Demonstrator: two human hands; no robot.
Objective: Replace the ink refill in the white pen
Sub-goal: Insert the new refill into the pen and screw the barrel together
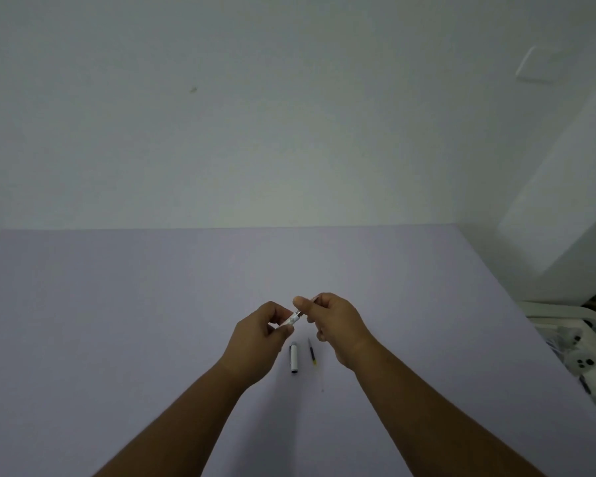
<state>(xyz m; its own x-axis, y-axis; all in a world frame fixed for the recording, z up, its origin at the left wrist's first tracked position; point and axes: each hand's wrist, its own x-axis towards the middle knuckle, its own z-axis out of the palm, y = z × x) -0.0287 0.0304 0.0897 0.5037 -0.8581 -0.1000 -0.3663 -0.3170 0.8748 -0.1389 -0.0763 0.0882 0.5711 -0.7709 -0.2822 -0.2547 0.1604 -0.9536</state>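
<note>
Both hands hold the white pen (294, 317) above the pale lilac table (117, 321). My left hand (260, 335) pinches its white barrel end. My right hand (334, 321) grips the other end, where a silver ring and a dark section show between the thumbs. Most of the pen is hidden inside the fingers. Just below the hands, the white pen cap (294, 358) with a black end lies on the table. Beside it to the right lies a thin dark ink refill (312, 351) with a yellowish end.
The table reaches back to a plain white wall (289, 132). Its right edge runs diagonally; beyond it, lower down, sit white plastic items (578, 359) and clutter.
</note>
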